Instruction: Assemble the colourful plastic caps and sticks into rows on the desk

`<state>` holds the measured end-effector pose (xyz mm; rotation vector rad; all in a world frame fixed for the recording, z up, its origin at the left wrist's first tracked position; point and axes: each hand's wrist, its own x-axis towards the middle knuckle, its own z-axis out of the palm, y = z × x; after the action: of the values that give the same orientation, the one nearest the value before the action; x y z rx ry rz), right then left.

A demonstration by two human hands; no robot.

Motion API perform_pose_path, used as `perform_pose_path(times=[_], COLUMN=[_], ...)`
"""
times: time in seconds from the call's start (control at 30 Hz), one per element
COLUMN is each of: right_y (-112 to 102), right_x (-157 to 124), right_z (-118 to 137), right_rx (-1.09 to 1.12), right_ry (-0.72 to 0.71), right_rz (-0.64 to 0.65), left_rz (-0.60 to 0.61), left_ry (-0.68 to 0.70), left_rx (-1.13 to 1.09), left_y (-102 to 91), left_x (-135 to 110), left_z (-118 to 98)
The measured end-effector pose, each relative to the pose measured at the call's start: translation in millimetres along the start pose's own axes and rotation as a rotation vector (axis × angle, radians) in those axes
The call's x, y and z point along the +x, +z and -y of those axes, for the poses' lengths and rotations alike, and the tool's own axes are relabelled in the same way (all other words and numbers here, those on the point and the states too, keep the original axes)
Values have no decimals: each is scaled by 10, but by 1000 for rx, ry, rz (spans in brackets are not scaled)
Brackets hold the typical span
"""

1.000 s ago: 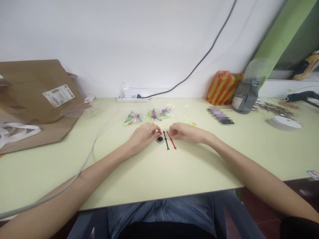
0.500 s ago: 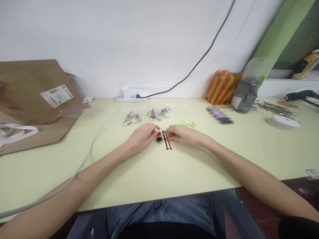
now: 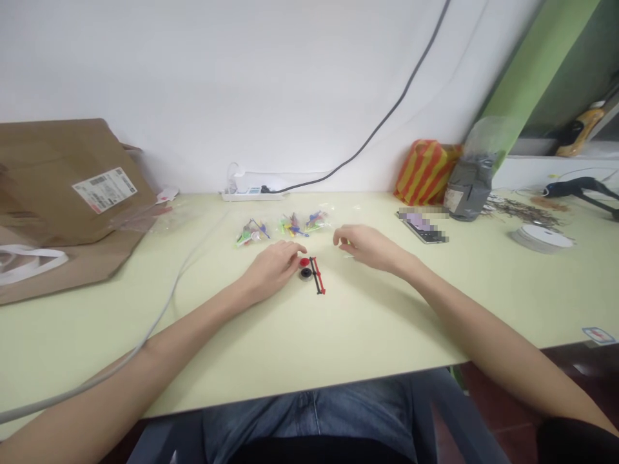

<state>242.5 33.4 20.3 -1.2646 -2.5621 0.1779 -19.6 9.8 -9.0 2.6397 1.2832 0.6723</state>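
Observation:
My left hand (image 3: 272,269) rests on the table, its fingertips just left of a red round cap (image 3: 304,261). Below the cap lies a black ring-shaped disc (image 3: 305,274). A thin black stick (image 3: 314,274) and a thin red stick (image 3: 320,280) lie side by side, touching, right of the disc. My right hand (image 3: 367,248) hovers apart from them, fingers loosely curled and holding nothing visible. Several small plastic bags of colourful pieces (image 3: 293,227) lie beyond both hands.
A pale green desk (image 3: 367,309) carries a blurred phone (image 3: 423,231), a white tape roll (image 3: 541,238) and a grey bag (image 3: 469,190). A striped bag (image 3: 426,173), power strip (image 3: 246,195), brown parcel (image 3: 72,187) and grey cable (image 3: 178,277) also stand about.
The red stick has shifted left against the black stick. The red cap now sits clear of my left hand. My right hand has drawn back to the right, off the sticks.

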Motion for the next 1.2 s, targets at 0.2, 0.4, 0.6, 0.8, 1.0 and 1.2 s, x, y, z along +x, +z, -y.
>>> perform_pose_path(times=[0.2,0.4,0.6,0.8,1.0,1.2], right_y=[-53,-97,57,42,153,411], right_x=[46,-12,39,76,41,40], right_z=[-220,-334,-500,-364,171,386], right_rx=[-135,-204,-330,-40,551,777], right_ry=[129,126,167,112,-108,-100], right_rz=[121,50,26,-319,-224,-124], left_rz=[-5,-12,-14,-42,-179,-172], left_ry=[17,31,48,66,72,142], left_rx=[26,33,33,27,-73,-30], left_y=[8,23,32,33,-5,-42], left_x=[-16,-23,-27,-29,-45,-44], left_z=[19,20,39,3,-93,-144])
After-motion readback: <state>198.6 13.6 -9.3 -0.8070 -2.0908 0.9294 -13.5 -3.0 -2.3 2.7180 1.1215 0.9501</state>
